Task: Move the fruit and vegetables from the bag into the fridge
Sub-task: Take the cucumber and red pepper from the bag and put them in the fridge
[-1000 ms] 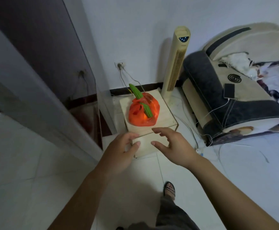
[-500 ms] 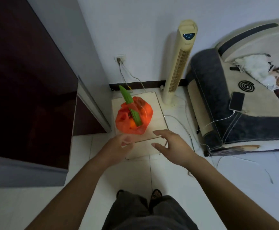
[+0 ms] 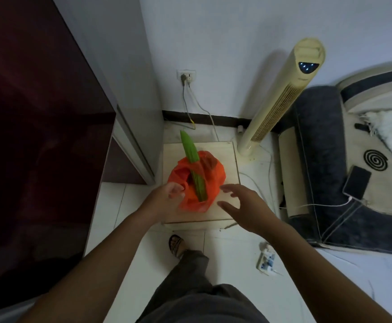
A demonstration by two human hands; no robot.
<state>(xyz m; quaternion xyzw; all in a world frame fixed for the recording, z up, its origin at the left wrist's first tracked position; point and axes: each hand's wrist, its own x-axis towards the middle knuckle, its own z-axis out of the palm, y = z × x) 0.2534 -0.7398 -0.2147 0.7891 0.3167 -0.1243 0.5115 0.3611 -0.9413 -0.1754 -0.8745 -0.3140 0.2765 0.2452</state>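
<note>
An orange plastic bag point(image 3: 210, 183) stands on a low pale wooden stand point(image 3: 227, 157) against the wall. A long green vegetable point(image 3: 194, 164) sticks up out of the bag and leans toward the wall. My left hand point(image 3: 164, 199) is at the bag's left edge, its loosely curled fingers touching the handle loop. My right hand point(image 3: 244, 206) hovers just right of the bag with fingers spread, apart from it. The fridge point(image 3: 38, 136), with a dark red door and grey side, stands at the left with its door closed.
A cream tower fan point(image 3: 283, 101) stands right of the stand. A grey and beige cushioned seat point(image 3: 318, 159) with a phone point(image 3: 356, 183) on it fills the right. Cables run from the wall socket point(image 3: 187, 76). A power strip point(image 3: 266, 259) lies on the floor near my sandalled foot point(image 3: 176, 243).
I have stepped closer, so the bag sits nearer and more below me. Both hands moved forward; the left one reached the bag's edge, the right came alongside it.
</note>
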